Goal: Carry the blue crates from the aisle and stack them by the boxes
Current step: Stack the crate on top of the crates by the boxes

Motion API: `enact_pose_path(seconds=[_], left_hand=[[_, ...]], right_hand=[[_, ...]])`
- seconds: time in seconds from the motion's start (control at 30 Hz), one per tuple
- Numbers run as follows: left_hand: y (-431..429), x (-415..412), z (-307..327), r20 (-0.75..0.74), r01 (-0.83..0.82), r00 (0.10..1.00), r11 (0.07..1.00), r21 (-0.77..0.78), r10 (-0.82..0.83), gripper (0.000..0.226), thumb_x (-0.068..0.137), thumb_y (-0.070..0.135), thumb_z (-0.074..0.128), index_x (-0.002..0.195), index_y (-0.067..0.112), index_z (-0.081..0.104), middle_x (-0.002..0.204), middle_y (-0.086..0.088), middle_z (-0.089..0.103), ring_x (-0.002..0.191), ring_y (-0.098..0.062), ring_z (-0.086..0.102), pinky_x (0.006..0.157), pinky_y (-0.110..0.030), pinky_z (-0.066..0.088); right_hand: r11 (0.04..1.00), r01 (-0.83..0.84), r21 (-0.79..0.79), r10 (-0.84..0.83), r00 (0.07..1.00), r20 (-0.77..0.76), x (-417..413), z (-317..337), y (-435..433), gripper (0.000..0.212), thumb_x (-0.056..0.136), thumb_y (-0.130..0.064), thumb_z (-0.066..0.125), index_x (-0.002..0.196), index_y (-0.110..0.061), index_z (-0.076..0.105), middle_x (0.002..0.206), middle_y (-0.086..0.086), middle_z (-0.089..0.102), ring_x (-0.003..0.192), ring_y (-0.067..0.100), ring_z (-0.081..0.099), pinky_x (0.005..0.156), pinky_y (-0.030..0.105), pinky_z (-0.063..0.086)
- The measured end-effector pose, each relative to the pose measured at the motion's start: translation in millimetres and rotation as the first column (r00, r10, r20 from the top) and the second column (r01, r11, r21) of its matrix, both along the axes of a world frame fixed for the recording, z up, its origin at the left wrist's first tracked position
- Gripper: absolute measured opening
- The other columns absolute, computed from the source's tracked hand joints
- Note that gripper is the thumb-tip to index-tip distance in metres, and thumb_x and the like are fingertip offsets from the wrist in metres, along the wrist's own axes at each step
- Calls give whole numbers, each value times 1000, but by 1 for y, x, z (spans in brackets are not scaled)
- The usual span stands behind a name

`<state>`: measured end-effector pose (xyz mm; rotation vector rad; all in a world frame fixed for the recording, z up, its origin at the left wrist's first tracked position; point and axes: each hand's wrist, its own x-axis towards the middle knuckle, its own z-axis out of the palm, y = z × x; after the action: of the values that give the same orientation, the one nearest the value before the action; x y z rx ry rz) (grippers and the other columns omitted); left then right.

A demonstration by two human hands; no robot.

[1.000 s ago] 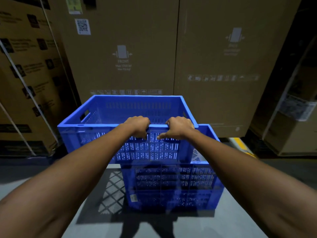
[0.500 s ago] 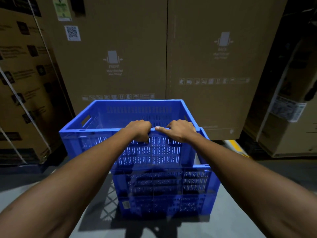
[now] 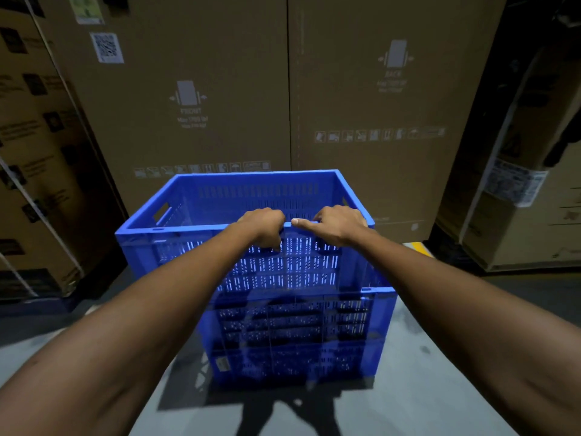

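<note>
Fingers of the left hand (image 3: 264,225) curl round the near rim of the upper blue crate (image 3: 188,253). Just beside it, the right hand (image 3: 336,223) grips the same rim, thumb laid along the top. That crate sits over the lower blue crate (image 3: 298,335), overhanging leftward, close before the cardboard boxes (image 3: 220,89).

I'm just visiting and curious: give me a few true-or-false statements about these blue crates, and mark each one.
1. The left hand and right hand both grip the upper crate by its near rim. True.
2. The upper crate is packed with parcels. False: the inside in view is empty.
3. The upper crate lines up squarely over the lower crate. False: it juts out to the left.
4. Tall cardboard boxes stand behind the crates. True.
</note>
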<state>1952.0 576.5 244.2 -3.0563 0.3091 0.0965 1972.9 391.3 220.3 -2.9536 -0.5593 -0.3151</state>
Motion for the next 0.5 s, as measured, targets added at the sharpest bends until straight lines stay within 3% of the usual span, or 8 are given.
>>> enact_pose_path(seconds=[0.23,0.5], left_hand=[[-27,4,-2,7,14,1000,1000,6,-14,35,74,33,79,99,19,59,97,-4,63,83,-25,56,67,-36,44],[-73,12,-3,6,52,999,999,-13,-52,31,76,31,78,95,21,55,95,-2,60,84,-24,56,69,-38,44]], right_hand=[[1000,29,-6,-29,1000,6,3,-1,-25,89,69,-97,17,57,-17,54,61,2,63,67,22,58,67,37,46],[996,88,-25,-88,996,1,6,1,-70,92,67,-98,11,56,-18,55,59,0,63,64,20,59,58,34,40]])
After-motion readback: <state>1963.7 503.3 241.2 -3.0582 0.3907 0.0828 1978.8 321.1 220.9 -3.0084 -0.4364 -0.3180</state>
